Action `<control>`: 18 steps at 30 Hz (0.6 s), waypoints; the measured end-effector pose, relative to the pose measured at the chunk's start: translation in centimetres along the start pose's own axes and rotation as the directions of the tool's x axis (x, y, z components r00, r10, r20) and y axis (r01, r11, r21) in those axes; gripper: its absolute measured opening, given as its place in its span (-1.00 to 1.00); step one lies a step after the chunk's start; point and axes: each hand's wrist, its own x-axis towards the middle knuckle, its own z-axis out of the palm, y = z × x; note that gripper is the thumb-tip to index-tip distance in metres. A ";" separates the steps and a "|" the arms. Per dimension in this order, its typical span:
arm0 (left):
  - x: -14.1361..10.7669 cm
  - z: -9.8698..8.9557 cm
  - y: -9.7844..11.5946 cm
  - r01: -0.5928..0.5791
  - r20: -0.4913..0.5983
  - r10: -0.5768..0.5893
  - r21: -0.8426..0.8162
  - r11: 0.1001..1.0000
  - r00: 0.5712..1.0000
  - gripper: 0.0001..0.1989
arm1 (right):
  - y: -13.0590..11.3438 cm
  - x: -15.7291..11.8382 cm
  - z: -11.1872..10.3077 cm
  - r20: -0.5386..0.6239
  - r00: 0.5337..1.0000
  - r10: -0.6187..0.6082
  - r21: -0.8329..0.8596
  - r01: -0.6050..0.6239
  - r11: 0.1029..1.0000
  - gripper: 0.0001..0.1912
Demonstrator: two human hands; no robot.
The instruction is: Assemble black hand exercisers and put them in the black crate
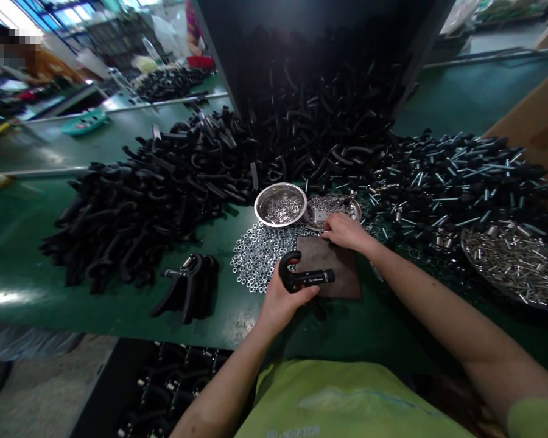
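My left grip point(283, 301) is wrapped firmly around a black hooked part point(308, 278) above the brown pad point(342, 287). My right grip point(344, 231) bends beside the small dish point(357, 212); I cannot tell whether it pinches anything. I judge this piece unfinished: no spring shows on it, while clamps point(189, 292) with one stand near left on the table point(119, 313), and heaped black parts point(119, 201) lie farther off, loose

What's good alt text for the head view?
A left hand holds a hooked black part over a brown pad; the right hand is at a dish of small parts. Nuts and heaped black parts lie on a green table.
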 end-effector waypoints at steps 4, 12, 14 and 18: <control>-0.1 -0.2 0.3 -0.092 0.004 0.091 0.053 0.994 0.996 -0.40 | -0.6 -1.5 -0.6 -0.058 0.998 0.005 0.099 0.001 0.995 -0.75; 0.0 -0.2 1.0 -0.204 0.133 0.177 0.230 0.952 0.975 -0.39 | -2.0 -9.1 -4.1 0.135 0.980 -0.147 0.740 -0.001 0.672 -0.80; 0.1 -0.1 1.1 -0.222 0.205 0.175 0.237 0.946 0.963 -0.38 | -2.1 -10.0 -4.6 0.282 0.939 -0.196 0.782 -0.107 0.615 -0.78; 0.3 0.1 1.4 -0.273 0.364 0.185 0.206 0.940 0.913 -0.34 | -1.6 -10.0 -4.9 0.430 0.862 -0.269 0.741 -0.167 0.650 -0.76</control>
